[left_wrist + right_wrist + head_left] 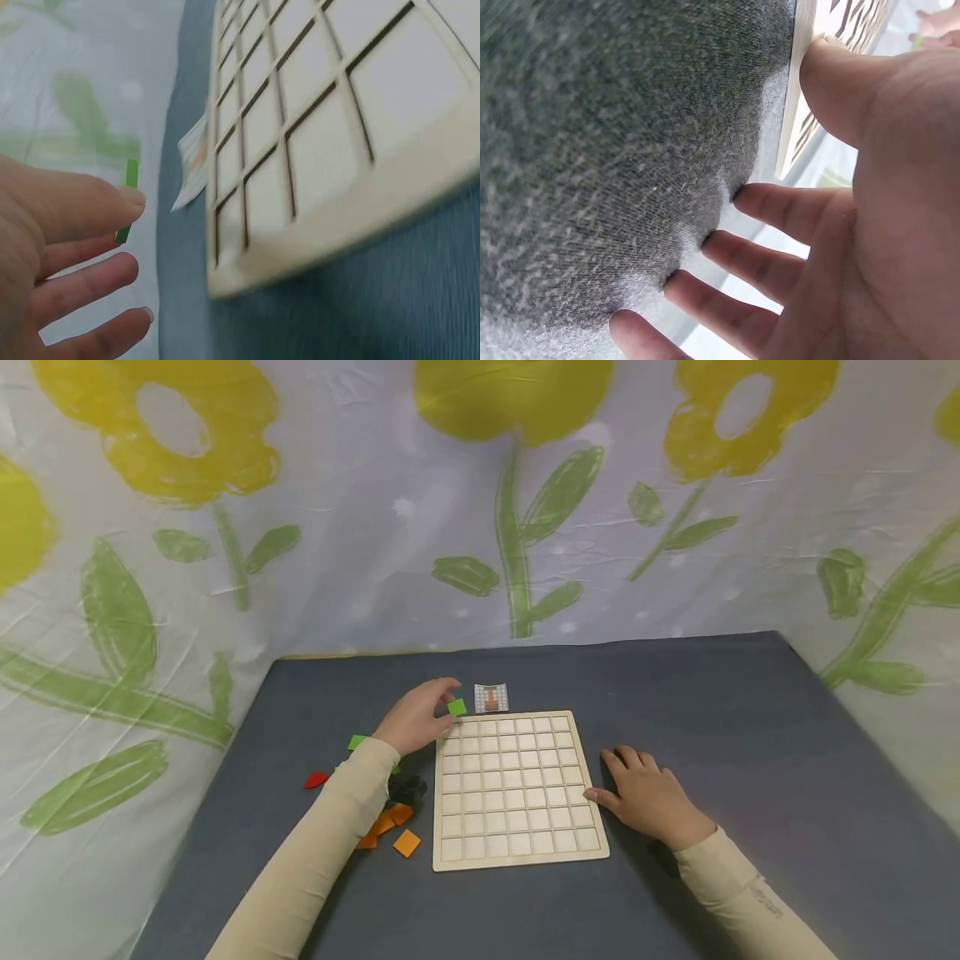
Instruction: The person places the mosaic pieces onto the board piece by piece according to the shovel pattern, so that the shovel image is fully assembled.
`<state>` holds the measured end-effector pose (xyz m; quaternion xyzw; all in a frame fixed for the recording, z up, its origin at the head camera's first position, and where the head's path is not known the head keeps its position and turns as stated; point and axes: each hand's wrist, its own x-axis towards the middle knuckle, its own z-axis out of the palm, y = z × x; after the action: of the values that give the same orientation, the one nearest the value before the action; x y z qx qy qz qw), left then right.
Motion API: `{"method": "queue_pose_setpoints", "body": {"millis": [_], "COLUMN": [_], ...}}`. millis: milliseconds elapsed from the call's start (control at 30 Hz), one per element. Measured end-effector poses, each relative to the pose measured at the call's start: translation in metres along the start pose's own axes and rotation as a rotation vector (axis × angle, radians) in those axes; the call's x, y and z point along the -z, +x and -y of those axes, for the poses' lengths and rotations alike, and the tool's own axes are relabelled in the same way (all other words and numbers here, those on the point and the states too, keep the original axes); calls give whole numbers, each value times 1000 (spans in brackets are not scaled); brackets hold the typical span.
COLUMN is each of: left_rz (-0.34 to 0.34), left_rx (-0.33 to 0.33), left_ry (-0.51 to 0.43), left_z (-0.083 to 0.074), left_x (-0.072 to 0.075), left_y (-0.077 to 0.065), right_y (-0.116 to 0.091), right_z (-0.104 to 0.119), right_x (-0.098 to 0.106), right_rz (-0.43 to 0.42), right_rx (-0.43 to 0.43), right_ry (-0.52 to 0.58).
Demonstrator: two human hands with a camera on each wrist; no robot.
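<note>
A thin green square tile (pixel 457 707) is pinched between the thumb and fingers of my left hand (pixel 417 717), just over the top left corner of the grid board. In the left wrist view the green tile (pixel 130 196) shows edge-on beside the thumb. The pale wooden grid board (pixel 517 862) lies flat, its square cells bare. My right hand (pixel 651 795) rests at the board's right side, thumb on the frame and the other fingertips spread on the dark cloth. A small printed card (pixel 491 697) with an orange and brown grid pattern lies behind the board.
Left of the board, partly under my left forearm, lie several orange tiles (pixel 407 843), another green tile (pixel 358 742), a red piece (pixel 316 780) and a black object (pixel 408 788). A flowered curtain (pixel 360 543) hangs behind the dark table (pixel 525 918).
</note>
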<state>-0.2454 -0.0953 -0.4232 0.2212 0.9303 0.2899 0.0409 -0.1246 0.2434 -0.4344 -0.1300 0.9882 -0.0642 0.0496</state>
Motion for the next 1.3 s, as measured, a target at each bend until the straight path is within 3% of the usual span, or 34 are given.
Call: {"method": "queue_pose_setpoints", "body": {"millis": [300, 600, 967, 1300], "left_rz": [73, 126, 140, 107], "left_rx": [-50, -59, -79, -111], "left_ry": [-23, 8, 44, 97], "left_z": [-14, -17, -22, -19], "left_x": [-22, -34, -35, -38], "left_y": [18, 22, 17, 15], "right_y": [1, 1, 0, 2], "right_z": [0, 2, 1, -2], "right_x": [2, 3, 4, -1], "right_rz": [6, 1, 11, -16], "right_rx": [-2, -3, -24, -16], "right_ry": [-10, -16, 2, 1]}}
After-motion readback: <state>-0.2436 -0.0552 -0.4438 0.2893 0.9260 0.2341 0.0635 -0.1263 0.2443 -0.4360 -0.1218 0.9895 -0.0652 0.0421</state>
